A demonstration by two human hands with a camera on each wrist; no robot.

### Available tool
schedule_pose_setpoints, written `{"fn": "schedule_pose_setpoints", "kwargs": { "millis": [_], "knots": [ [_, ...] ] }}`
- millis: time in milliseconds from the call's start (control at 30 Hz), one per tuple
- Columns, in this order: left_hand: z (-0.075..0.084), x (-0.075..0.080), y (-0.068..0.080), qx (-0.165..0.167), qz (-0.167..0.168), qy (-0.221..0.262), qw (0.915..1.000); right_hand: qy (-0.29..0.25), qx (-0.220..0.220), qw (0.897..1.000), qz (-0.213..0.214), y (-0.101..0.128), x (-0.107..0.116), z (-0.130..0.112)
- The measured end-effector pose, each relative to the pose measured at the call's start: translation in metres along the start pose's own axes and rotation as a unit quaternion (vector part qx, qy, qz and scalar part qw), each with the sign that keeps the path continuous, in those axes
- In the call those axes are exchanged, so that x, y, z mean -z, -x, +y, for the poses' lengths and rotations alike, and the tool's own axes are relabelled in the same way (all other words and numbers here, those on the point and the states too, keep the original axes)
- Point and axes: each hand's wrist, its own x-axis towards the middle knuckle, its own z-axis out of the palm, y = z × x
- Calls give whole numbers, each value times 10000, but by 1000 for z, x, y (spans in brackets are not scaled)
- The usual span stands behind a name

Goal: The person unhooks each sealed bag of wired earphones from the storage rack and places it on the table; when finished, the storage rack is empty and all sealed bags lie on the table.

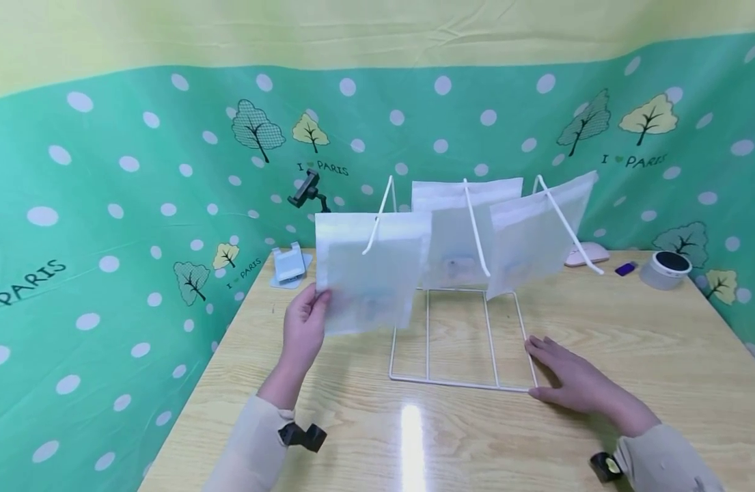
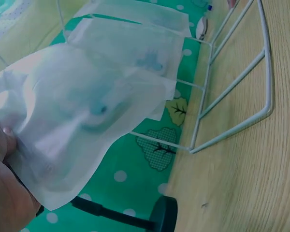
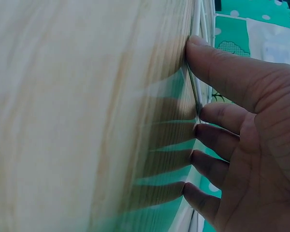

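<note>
On the table (image 1: 629, 355), a pink mouse (image 1: 587, 254), a blue stick (image 1: 626, 268) and a round grey speaker (image 1: 665, 269) lie behind the white wire rack (image 1: 460, 328), well apart from it. Three translucent white pouches hang there; the left hand (image 1: 303, 328) pinches the nearest pouch (image 1: 371, 270) by its lower edge. The right hand (image 1: 564, 376) lies flat, fingers (image 3: 208, 164) spread against the rack's base
</note>
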Motion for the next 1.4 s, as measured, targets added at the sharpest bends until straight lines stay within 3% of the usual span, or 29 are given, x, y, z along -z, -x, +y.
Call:
{"fn": "schedule_pose_setpoints", "kwargs": {
  "millis": [233,433,600,733,833,933,1100,1233,1400],
  "knots": [
    [10,16,19,-131,-20,-194,9997,52,38,10000,12,0,-2,1],
    [18,30,31,-436,58,-256,9987,57,87,9999,27,0,-1,1],
    [29,37,36,-696,18,-93,9975,15,92,10000,15,0,1,1],
    [35,46,36,-786,-12,422,9960,-17,41,10000,-31,0,0,1],
    [36,56,33,-648,78,947,9934,-27,32,10000,-37,0,0,0],
    [33,68,28,-366,392,1287,9902,22,61,10000,-23,-1,0,-1],
    [17,86,19,-9,842,1648,9827,88,65,9999,26,-3,1,-2],
    [-2,98,16,482,788,1288,9874,107,-21,9999,7,-3,0,-3],
    [-34,102,16,1328,174,340,9904,46,-80,10000,-18,-2,-1,-2]
  ]
}}
